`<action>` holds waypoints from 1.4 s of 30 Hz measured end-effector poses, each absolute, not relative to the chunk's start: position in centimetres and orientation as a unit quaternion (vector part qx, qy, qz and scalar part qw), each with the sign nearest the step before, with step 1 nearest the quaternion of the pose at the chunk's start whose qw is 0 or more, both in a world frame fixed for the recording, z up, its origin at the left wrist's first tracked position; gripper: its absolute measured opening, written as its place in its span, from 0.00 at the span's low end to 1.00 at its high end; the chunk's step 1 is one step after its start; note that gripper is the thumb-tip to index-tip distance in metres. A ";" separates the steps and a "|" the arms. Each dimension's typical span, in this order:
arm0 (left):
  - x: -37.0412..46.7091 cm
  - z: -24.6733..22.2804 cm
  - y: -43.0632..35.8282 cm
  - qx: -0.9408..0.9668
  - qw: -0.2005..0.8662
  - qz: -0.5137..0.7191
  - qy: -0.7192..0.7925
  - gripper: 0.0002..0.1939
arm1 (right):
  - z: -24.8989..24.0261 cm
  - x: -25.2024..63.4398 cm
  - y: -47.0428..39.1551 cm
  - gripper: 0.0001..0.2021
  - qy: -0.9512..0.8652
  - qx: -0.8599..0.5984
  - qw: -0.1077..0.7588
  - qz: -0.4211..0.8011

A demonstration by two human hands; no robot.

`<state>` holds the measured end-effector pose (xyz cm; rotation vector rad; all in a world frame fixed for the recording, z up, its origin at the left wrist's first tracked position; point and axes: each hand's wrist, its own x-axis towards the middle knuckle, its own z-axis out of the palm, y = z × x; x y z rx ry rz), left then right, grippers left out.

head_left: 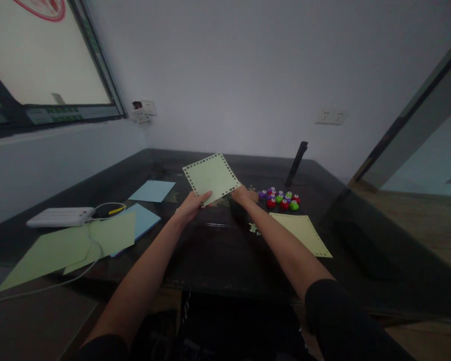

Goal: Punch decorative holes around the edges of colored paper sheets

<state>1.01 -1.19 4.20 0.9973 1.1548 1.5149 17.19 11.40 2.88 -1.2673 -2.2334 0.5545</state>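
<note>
A pale green sheet (211, 178) with small holes punched along its edges is held tilted above the dark table. My left hand (191, 205) grips its lower left corner, thumb on top. At the sheet's right corner is my right hand (242, 194), its fingers closed around the edge and partly hidden. Several red, purple and green punches (284, 200) stand in a cluster to the right of that hand. Nearer to me, a yellowish sheet (304, 231) with holes along its edges lies partly under my right forearm. Small paper scraps (254, 229) lie beside that forearm.
On the left are a light blue sheet (153, 191), a blue stack (145, 220), green sheets (65, 246) and a white power bank (61, 216) with a cable. A black upright object (296, 163) stands at the back right of the dark table (218, 255).
</note>
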 end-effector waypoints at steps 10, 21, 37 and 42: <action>2.0 4.5 -1.3 0.379 0.484 0.639 0.462 0.22 | 3.9 14.9 10.6 0.15 -0.891 -0.446 0.062 0.062; 7.0 4.9 -2.5 0.422 0.505 0.624 0.422 0.20 | 5.0 24.4 4.6 0.19 -0.786 -0.375 0.277 0.405; 12.9 4.0 -4.1 0.480 0.382 0.630 0.476 0.15 | 4.7 29.4 -2.3 0.21 -0.520 -0.305 0.453 0.656; 12.8 4.2 -4.1 0.492 0.376 0.620 0.481 0.19 | 4.5 29.3 -2.5 0.19 -0.498 -0.287 0.483 0.661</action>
